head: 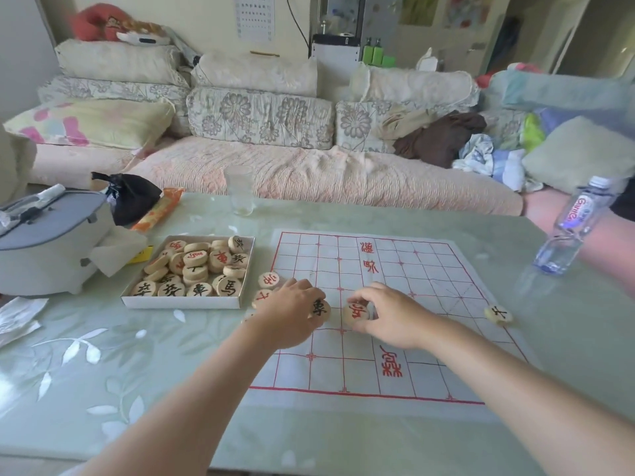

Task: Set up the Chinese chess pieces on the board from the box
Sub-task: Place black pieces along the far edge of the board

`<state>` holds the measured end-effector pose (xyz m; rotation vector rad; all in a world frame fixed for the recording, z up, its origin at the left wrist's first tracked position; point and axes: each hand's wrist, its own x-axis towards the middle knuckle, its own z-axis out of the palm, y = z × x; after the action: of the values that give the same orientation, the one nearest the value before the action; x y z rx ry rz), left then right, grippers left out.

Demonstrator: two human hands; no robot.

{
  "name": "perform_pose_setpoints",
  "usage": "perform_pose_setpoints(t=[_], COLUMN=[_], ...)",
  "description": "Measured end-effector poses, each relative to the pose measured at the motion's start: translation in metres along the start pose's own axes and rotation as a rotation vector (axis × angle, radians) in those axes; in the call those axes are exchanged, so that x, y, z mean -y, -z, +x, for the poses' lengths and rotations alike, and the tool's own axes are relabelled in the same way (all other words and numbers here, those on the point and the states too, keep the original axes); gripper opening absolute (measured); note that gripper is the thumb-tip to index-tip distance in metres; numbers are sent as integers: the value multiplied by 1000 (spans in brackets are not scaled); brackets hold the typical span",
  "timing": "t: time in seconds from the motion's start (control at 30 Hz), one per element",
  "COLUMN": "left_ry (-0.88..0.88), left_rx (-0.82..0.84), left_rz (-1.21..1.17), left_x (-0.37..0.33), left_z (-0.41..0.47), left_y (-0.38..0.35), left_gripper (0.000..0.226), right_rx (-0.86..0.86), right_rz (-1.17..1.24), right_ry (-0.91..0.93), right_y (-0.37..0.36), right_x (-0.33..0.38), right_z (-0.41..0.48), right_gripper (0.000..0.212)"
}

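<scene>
Piece Placement: Both Hands Loaded Over the Board

Hands work at the near-left part of the board [395, 304], each closed on 1 disc. The left hand [292, 314] clamps a black-marked piece [320, 308] at its fingertips, face up, so the character stays readable during positioning. The right hand [388, 316] pinches a red-marked piece [355, 312] between thumb and fingers, just beside the black one; the 2 discs sit near each other but apart. Whether either disc already rests on the board cannot be told, since the fingers cover the lower edges.

Supply remains to the left of the left hand: the box [187, 302] holds most of the set, stacked loosely in mixed colours. Judged from this, setup is at an early stage. 2 red-marked pieces [268, 280] lie just beyond the left hand's knuckles, between box and board, likely staged for quick pickup; the nearer one is partly hidden by the hand. 1 black-marked stray piece [498, 315] lies well to the right of the right hand, at the board's edge.

Limits of view: characters on tilted discs in the box are hard to read. A second person's arm [549, 214], cut off at the right frame edge, sits behind a water bottle [567, 231].
</scene>
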<state>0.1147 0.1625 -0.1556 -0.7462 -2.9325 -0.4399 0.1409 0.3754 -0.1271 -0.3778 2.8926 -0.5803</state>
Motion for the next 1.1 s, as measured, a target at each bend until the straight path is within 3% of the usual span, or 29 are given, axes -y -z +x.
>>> perform_pose_setpoints(t=[0.23, 0.7, 0.8, 0.9, 1.1], left_ry=[28, 73, 95, 124, 208], left_rx=[29, 47, 20, 1, -33], left_rz=[15, -44, -73, -114, -437], left_x=[2, 2, 4, 6, 4], left_z=[-1, -6, -6, -5, 3], left_y=[-9, -11, -14, -15, -8], left_gripper=[49, 63, 60, 56, 49], right_rx=[109, 361, 283, 76, -14], right_rz=[-15, -43, 63, 126, 214], right_ry=[68, 134, 61, 32, 14], right_y=[-2, -8, 1, -1, -23], right_x=[12, 27, 28, 23, 24], right_z=[-14, -31, -20, -1, 23], right_gripper=[44, 51, 51, 40, 58])
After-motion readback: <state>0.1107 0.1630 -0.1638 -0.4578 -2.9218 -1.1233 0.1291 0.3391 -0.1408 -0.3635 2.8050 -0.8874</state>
